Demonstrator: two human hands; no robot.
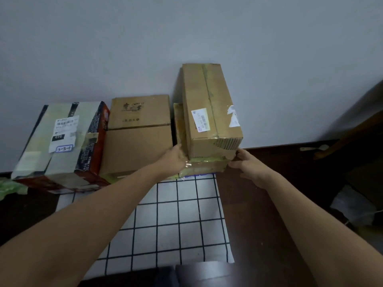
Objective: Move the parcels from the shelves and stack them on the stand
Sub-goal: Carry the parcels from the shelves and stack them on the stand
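As the 2 hands close on the stack at centre right of the frame, the decisive relation is that the stack lies directly between them. The left hand [173,157] is against the left side of the flat, yellow-taped brown cardboard parcel [205,165]. Its fingers are out of sight between that parcel and the plain brown cardboard box [138,133] beside it, so their curl cannot be told. The right hand [251,168] is at the parcel's near right corner, fingers [234,163] extended and touching the cardboard, not wrapped round it.

The flat parcel sits at the far edge of the stand with the white black-gridded cloth [165,214], against the pale grey wall [186,27]. On it lies 1 long brown cardboard box with a white label [209,106]. Its long axis runs up the frame, from the person towards the wall, and its near end slightly overhangs to the right.

Both hands are about equally near, and neither touches the long box. In my judgement this is a settling or squaring of the stack. Any push on the lower parcel should come evenly from both sides, or the long box may pivot about its axis.

A tape-wrapped red and black printed carton with labels [62,137] stands at centre left, apart from both hands.
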